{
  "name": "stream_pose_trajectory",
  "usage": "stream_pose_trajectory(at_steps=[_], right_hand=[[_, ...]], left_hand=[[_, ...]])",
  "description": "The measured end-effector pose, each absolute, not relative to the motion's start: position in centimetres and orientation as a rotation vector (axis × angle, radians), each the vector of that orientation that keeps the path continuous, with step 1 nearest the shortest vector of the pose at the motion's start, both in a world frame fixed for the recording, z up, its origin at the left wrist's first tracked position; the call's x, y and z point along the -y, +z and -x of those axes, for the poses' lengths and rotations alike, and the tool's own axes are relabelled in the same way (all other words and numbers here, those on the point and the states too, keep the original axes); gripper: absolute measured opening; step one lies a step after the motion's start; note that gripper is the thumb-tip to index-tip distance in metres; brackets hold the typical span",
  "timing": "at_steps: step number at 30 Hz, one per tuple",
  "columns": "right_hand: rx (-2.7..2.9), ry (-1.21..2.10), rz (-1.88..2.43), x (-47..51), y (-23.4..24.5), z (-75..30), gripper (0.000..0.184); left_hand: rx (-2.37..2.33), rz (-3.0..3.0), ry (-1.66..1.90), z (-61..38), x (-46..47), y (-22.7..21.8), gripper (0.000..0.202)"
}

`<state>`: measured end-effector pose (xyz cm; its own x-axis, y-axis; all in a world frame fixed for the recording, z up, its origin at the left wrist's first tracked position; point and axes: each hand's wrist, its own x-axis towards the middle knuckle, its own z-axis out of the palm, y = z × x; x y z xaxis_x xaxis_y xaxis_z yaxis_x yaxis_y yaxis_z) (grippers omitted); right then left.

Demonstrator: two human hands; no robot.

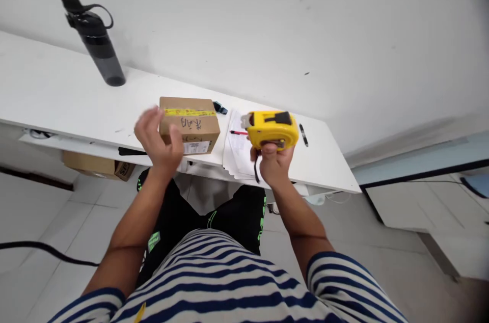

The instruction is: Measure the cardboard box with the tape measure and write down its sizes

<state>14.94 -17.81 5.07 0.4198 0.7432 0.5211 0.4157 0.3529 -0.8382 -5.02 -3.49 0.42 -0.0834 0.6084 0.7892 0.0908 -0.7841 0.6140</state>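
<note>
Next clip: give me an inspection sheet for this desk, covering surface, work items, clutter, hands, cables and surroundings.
Surface: white table, a few dark marks.
Work items: cardboard box with yellow tape, near the front edge; yellow tape measure held above the table.
Clutter: dark bottle far left; papers; red pen; black marker.
Hands: left hand open and blurred at the cardboard box's left end, contact unclear; right hand closed on the tape measure.
Cables: black cable on the floor, left.
Surroundings: white wall; second carton under the table.
</note>
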Motion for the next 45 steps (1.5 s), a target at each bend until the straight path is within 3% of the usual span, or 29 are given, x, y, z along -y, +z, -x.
stream_pose_trajectory(at_steps=[2,5,8,11,14,17,21,25,32,45], right_hand=[[1.05,0.417,1.251,19.9,2.9,-14.3,0.062],[1.088,0.624,1.29,21.6,-0.2,-13.1,0.071],[1.312,0.821,1.366,21.6,-1.6,-14.4,0.08],[1.417,0.715,1.599,19.8,-1.6,-19.4,0.089],[1.321,0.208,2.064,16.4,-1.5,-25.5,0.063],[1.41,0.187,2.333,13.0,-2.1,-29.4,0.046],[1.427,0.22,2.28,10.8,-3.2,-30.2,0.024],[1.312,0.202,2.13,11.2,-3.9,-27.9,0.036],[1.076,0.599,1.55,12.2,-5.9,-24.6,0.061],[0.954,0.488,1.76,12.3,-5.8,-24.0,0.04]], left_hand=[[-0.537,-1.843,1.762,3.4,7.5,0.0,0.053],[-0.276,-1.651,1.176,0.2,12.5,-0.8,0.074],[-0.516,-1.351,1.022,-2.2,13.3,-1.8,0.06],[-0.683,-1.286,0.996,-3.3,10.8,-3.0,0.058],[-0.649,-1.475,0.758,-3.5,8.3,-4.3,0.057],[-0.633,-1.648,0.538,-3.9,7.4,-5.2,0.053],[-0.509,-1.787,0.53,-4.8,6.8,-5.3,0.047],[-0.462,-1.881,0.412,-5.1,5.6,-4.9,0.045],[-0.486,-1.933,0.359,-5.0,4.9,-6.0,0.042],[-0.486,-2.032,0.382,-5.0,5.0,-5.8,0.036]])
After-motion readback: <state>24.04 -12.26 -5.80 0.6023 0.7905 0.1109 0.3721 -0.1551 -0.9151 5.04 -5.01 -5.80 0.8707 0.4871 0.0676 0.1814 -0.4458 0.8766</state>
